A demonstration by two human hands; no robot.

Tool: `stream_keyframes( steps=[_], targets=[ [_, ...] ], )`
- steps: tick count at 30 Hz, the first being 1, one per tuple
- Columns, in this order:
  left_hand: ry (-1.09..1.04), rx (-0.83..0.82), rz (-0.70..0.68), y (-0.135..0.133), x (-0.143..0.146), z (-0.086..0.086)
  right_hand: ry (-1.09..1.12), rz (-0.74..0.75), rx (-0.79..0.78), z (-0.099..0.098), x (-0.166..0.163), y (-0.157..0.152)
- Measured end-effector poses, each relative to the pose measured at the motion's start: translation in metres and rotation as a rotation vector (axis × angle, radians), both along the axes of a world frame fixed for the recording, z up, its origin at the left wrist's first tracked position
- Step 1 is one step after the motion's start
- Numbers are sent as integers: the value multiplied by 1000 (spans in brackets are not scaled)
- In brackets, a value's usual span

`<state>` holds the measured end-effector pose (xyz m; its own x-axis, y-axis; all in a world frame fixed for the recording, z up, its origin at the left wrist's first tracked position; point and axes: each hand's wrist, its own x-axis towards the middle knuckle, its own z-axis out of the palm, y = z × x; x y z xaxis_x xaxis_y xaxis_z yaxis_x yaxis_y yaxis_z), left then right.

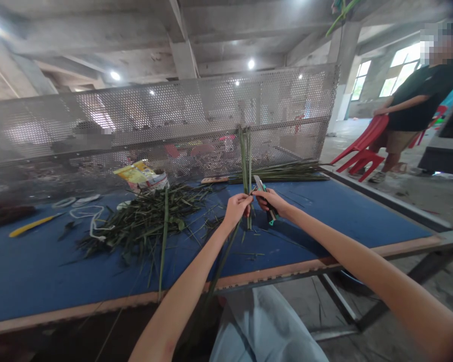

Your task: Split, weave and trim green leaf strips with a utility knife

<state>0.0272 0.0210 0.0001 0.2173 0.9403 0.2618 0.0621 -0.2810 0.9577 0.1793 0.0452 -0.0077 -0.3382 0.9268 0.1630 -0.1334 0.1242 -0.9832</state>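
My left hand [237,210] pinches a few long, narrow green leaf strips [244,161] that stand upright above it and trail down below it. My right hand [270,200] grips a small cutter with a teal handle [271,215] and a metal blade [258,183], close beside the strips. A heap of cut green leaves [143,223] lies on the blue-topped table [98,281] to the left of my hands. A bundle of long leaves [279,173] lies farther back, beyond my right hand.
A yellow printed bag [141,176], white cord [86,216] and a yellow strip [32,226] lie on the table. A perforated metal screen [166,115] stands behind it. At the right, a standing person [419,95] rests a hand on stacked red plastic chairs [362,146].
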Motion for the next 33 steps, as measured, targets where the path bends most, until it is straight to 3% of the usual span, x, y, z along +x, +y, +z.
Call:
stream_keyframes(
  steps=[12,24,33],
  targets=[
    [-128,-172,-188,4,-6,2,11,-54,29,2,-1,-2],
    [-100,-91,-116,15,-2,-11,-17,-58,49,4,-2,-7],
    [-86,-6,-47,16,-6,-10,16,-15,80,-2,-4,-4]
  ],
)
